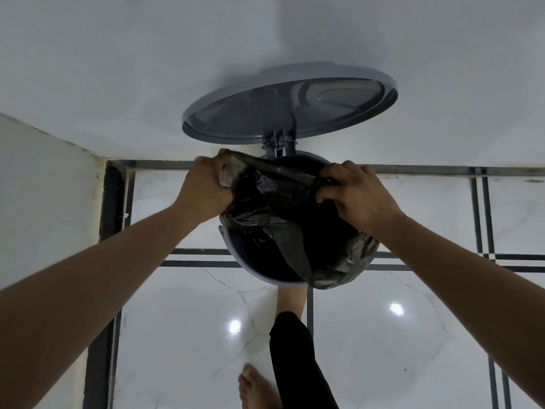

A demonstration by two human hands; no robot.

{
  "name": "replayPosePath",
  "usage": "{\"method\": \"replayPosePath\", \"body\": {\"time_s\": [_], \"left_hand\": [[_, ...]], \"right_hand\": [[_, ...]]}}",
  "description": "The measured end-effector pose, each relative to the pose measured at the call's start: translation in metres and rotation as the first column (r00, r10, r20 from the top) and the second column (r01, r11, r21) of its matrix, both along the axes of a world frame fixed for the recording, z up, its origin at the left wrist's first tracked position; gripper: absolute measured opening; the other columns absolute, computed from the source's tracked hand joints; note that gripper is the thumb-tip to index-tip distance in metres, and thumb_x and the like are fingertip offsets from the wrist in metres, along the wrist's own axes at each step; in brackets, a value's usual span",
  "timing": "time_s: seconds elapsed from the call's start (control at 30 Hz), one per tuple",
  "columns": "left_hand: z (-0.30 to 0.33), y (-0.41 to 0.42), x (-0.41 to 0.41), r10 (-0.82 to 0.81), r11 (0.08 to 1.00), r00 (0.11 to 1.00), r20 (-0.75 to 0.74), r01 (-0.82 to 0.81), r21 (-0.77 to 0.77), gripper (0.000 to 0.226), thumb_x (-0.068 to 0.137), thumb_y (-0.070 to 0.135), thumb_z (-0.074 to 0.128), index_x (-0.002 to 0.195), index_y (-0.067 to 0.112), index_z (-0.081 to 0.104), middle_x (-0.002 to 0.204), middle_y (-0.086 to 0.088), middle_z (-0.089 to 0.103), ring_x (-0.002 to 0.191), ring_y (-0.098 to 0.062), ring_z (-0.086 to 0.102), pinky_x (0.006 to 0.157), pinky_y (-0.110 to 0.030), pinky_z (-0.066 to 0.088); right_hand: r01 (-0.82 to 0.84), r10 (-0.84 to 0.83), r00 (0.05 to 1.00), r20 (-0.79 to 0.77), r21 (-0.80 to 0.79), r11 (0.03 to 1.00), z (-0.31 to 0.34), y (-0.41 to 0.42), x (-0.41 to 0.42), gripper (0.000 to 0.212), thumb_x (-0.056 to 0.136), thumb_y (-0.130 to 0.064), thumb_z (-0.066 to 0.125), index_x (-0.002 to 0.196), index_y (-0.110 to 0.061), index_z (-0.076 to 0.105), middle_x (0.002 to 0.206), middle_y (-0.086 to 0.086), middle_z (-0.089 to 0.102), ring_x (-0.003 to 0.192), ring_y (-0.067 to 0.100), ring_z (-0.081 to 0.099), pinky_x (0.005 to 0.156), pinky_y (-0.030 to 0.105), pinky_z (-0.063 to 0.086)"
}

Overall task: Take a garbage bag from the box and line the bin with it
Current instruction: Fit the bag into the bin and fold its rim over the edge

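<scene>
Black thin plastic: the garbage bag (283, 208) sits in the mouth of the round grey bin (250, 268), opened out and crumpled. Its near-right portion is draped over the rim and hangs outside; the near-left rim is bare.

Left hand (206, 187): fingers closed on the bag's edge at the far-left side of the rim, plastic bunched in the grip.

Right hand (354, 193): fingers curled down, pinching the bag's edge at the far-right side. Bag edge stretched taut between the two hands.

Lid (290, 104): grey, round, raised on its hinge behind the bin, underside facing the camera.

One bare foot (292, 299) is at the bin's base; whether it presses a pedal cannot be told. Another bare foot (255, 388) stands on the glossy white marble-pattern floor (383, 349) with dark grid lines. White wall (118, 69) behind.
</scene>
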State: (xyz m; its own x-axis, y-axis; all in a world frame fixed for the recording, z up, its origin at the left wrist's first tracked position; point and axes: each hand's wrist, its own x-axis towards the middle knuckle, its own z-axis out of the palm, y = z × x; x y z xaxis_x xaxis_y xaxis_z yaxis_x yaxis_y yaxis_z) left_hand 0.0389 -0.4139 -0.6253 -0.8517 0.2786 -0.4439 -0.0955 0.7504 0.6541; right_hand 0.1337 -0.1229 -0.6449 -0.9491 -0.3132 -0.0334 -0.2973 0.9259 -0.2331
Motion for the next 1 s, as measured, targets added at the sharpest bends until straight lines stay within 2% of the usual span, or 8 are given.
{"method": "replayPosePath", "body": {"time_s": [0.13, 0.23, 0.37, 0.47, 0.63, 0.83, 0.93, 1.0], "left_hand": [[-0.007, 0.0, 0.002, -0.419, 0.847, 0.897, -0.14, 0.33, -0.417, 0.094, 0.078, 0.004, 0.066, 0.158, 0.036, 0.031, 0.131, -0.007, 0.042, 0.108, -0.032, 0.06, 0.078, -0.044, 0.059], [-0.02, -0.004, -0.013, -0.401, 0.793, 0.912, -0.083, 0.3, -0.531, 0.079, 0.089, 0.009, 0.058, 0.158, 0.035, 0.03, 0.12, -0.012, 0.041, 0.102, -0.04, 0.063, 0.077, -0.05, 0.059], [-0.041, -0.002, -0.036, -0.349, 0.804, 0.936, 0.039, 0.321, -0.501, 0.06, 0.094, 0.01, 0.049, 0.148, 0.036, 0.049, 0.108, -0.008, 0.045, 0.104, -0.042, 0.063, 0.085, -0.049, 0.057], [-0.056, -0.005, -0.033, -0.283, 0.852, 0.949, 0.141, 0.317, -0.418, 0.063, 0.091, 0.007, 0.048, 0.14, 0.046, 0.058, 0.114, -0.007, 0.067, 0.091, -0.026, 0.062, 0.076, -0.034, 0.053], [-0.055, -0.03, -0.005, 0.006, 0.922, 0.992, 0.124, 0.043, -0.384, 0.031, 0.091, 0.016, 0.062, 0.109, 0.034, 0.08, 0.085, -0.001, 0.074, 0.07, -0.019, 0.068, 0.063, -0.026, 0.051], [-0.045, -0.028, 0.017, 0.215, 0.972, 0.906, 0.365, -0.162, -0.17, 0.027, 0.091, 0.005, 0.051, 0.085, 0.016, 0.075, 0.077, -0.005, 0.073, 0.063, -0.021, 0.06, 0.061, -0.028, 0.043], [-0.035, -0.027, 0.019, 0.397, 0.899, 0.711, 0.58, -0.429, -0.088, 0.029, 0.096, 0.037, 0.055, 0.085, 0.014, 0.069, 0.094, -0.004, 0.072, 0.076, -0.024, 0.061, 0.075, -0.038, 0.04], [-0.037, -0.028, 0.026, 0.356, 0.928, 0.755, 0.551, -0.356, -0.111, 0.042, 0.09, 0.058, 0.063, 0.093, 0.017, 0.073, 0.09, -0.001, 0.071, 0.079, -0.022, 0.06, 0.076, -0.037, 0.042]], "right_hand": [[0.348, -0.345, 0.935, 0.077, -0.033, 0.937, -0.001, 0.002, -0.012, 0.048, 0.078, -0.001, 0.063, 0.12, -0.022, 0.073, 0.114, 0.008, 0.069, 0.1, 0.035, 0.059, 0.082, 0.047, 0.053], [0.509, -0.468, 0.849, 0.245, -0.142, 0.849, -0.003, 0.001, -0.042, 0.059, 0.082, -0.003, 0.06, 0.137, -0.021, 0.063, 0.109, 0.013, 0.064, 0.094, 0.032, 0.062, 0.087, 0.037, 0.054], [0.346, -0.343, 0.79, 0.508, 0.093, 0.934, -0.006, 0.006, -0.077, 0.059, 0.088, -0.009, 0.053, 0.143, -0.029, 0.058, 0.129, 0.013, 0.057, 0.122, 0.037, 0.056, 0.103, 0.038, 0.046], [0.479, -0.336, 0.583, 0.74, 0.021, 0.878, -0.005, 0.016, -0.088, 0.062, 0.08, 0.0, 0.044, 0.127, -0.031, 0.071, 0.126, 0.01, 0.064, 0.115, 0.031, 0.061, 0.1, 0.038, 0.051], [0.818, -0.214, 0.263, 0.941, -0.099, 0.566, -0.009, 0.04, -0.064, 0.073, 0.064, 0.005, 0.042, 0.116, -0.034, 0.075, 0.098, 0.005, 0.06, 0.086, 0.018, 0.05, 0.078, 0.034, 0.043], [0.989, -0.176, 0.139, 0.975, -0.129, 0.067, -0.025, 0.055, -0.009, 0.037, 0.085, 0.0, 0.055, 0.107, -0.018, 0.079, 0.091, -0.002, 0.064, 0.08, 0.015, 0.054, 0.064, 0.026, 0.044], [0.986, -0.262, 0.165, 0.951, -0.161, 0.037, -0.022, 0.054, 0.015, 0.025, 0.089, -0.003, 0.061, 0.1, -0.013, 0.081, 0.086, 0.0, 0.068, 0.079, 0.016, 0.058, 0.063, 0.027, 0.047], [0.979, -0.338, 0.202, 0.919, -0.186, 0.08, -0.018, 0.051, 0.026, 0.024, 0.09, -0.002, 0.064, 0.102, -0.014, 0.08, 0.085, 0.001, 0.069, 0.077, 0.014, 0.06, 0.066, 0.027, 0.049]]}}
